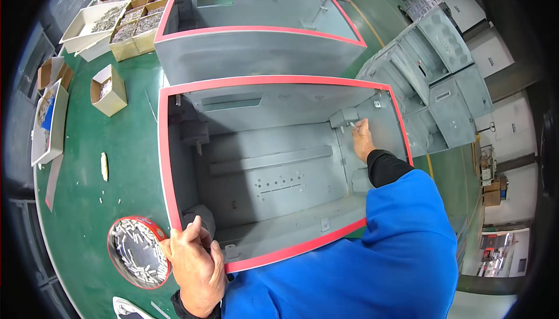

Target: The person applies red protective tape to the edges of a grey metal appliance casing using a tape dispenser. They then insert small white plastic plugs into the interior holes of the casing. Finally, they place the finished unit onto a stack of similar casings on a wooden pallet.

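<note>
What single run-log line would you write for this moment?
left hand: grips red rim of near grey cabinet | right hand: inside, small part at far-right corner bracket | red round tin of parts beside left hand

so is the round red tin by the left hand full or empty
Nearly full: the round red tin holds a layer of small pale metal pieces covering its bottom, beside the left hand.

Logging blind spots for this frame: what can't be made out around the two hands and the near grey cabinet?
- Head view: the small pale part at the right hand fingertips is too small to identify.
- Left hand on the red-edged cabinet rim: its palm side is hidden by its own back.
- Pieces in the round red tin: too small to tell their kind.
- Cabinet's near wall: hidden by the blue sleeve.
</note>
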